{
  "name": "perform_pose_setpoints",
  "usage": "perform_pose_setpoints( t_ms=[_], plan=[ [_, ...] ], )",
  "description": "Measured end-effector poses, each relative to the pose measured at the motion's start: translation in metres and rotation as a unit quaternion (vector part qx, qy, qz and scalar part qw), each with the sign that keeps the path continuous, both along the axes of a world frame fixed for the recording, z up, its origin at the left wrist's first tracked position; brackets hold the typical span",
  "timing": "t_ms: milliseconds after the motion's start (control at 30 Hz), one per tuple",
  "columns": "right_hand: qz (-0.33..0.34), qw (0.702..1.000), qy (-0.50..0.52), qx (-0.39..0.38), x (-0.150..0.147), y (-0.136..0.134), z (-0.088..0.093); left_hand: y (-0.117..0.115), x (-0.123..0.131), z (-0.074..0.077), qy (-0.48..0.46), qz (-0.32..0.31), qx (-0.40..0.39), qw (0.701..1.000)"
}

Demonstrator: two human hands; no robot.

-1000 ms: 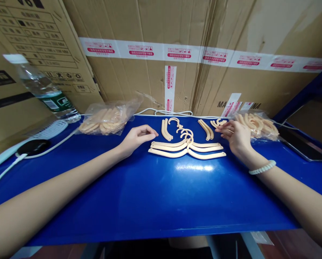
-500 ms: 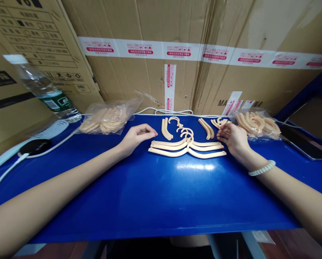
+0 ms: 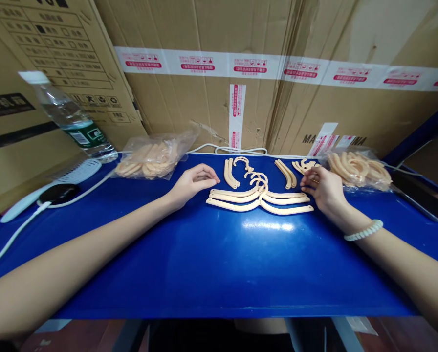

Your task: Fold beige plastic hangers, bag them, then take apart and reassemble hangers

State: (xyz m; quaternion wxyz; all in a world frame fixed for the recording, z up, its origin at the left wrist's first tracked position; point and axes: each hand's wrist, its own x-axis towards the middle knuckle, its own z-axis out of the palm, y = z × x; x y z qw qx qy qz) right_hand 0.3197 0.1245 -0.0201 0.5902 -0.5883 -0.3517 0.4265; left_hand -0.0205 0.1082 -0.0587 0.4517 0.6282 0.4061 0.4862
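Note:
Several cream plastic clothes hangers (image 3: 233, 207) lie overlapping on the blue table (image 3: 219, 264), their hooks pointing away from me. Left of them rests my left hand (image 3: 195, 186), thumb and fingertips drawn together, with nothing visible in it. My right hand (image 3: 325, 193) is by the hangers' right ends, fingers loosely curled and a little apart, close to some small cream hanger pieces (image 3: 304, 165). I see no piece in its grasp. Behind the hangers lie loose curved hanger arms (image 3: 229, 173), loose hooks (image 3: 241, 160) and another group of hanger arms (image 3: 285, 174).
Clear plastic bags of cream parts stand at left (image 3: 149, 159) and right (image 3: 358, 168). At far left are a water bottle (image 3: 83, 134), a hairbrush (image 3: 83, 171) and a black round device (image 3: 59, 194) with a white cable. A dark tablet-like device (image 3: 424, 195) lies right. Cardboard boxes (image 3: 189, 107) back the table.
The whole view has shifted slightly, so everything appears a little further right. Both hands keep nearly the same places beside the hangers, and the parts lie as before.

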Motion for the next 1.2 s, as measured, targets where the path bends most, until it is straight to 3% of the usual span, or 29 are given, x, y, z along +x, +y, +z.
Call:
perform_pose_setpoints(
  t_ms=[300,533,733,933,1100,1200],
  plan=[
    [0.002,1.0,-0.014,0.012,0.0,0.002,-0.004,0.006,0.0,-0.005,0.111,-0.002,0.085,0.99],
    [0.001,1.0,-0.024,0.019,0.0,0.003,-0.006,0.014,-0.003,-0.009,0.304,-0.037,0.259,0.916],
    [0.0,0.999,-0.029,0.024,0.001,0.005,-0.008,0.022,-0.007,-0.017,0.317,-0.084,0.289,0.9],
    [0.0,0.997,-0.053,0.05,0.005,0.005,-0.008,0.021,-0.005,-0.014,0.314,-0.094,0.272,0.905],
    [0.019,0.985,-0.125,0.118,-0.003,0.001,0.005,0.018,-0.002,-0.011,0.312,-0.091,0.292,0.899],
    [0.075,0.967,-0.199,0.142,-0.018,0.004,0.017,0.016,-0.003,-0.011,0.326,-0.077,0.284,0.898]
  ],
)
